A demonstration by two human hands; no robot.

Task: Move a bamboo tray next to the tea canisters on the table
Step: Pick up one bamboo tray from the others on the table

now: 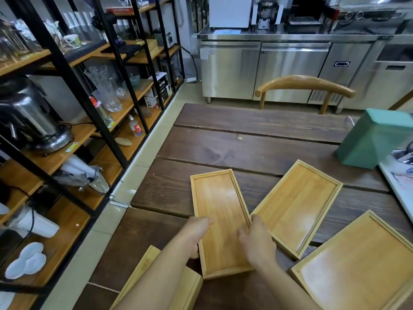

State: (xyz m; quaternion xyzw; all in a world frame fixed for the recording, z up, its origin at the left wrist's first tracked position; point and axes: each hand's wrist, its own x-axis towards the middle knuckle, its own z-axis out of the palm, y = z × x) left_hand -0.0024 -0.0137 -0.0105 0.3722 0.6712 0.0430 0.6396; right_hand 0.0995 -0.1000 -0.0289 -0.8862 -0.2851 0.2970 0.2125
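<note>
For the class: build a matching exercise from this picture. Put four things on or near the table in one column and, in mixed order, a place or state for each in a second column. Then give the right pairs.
Things:
1. narrow bamboo tray
2. green canister
3. wooden chair
4. largest bamboo tray

Places or states:
A. at the table's far side
B. near right corner of the table
C. gripped on both long sides by the left hand and right hand
D. upright at the table's right edge

Pairs: 1-C, 2-D, 3-A, 4-B

Honestly nothing readable here. The bottle (135, 126) on the shelf (125, 139) has a red label and the boxes (159, 87) above it have print, all too blurry.
</note>
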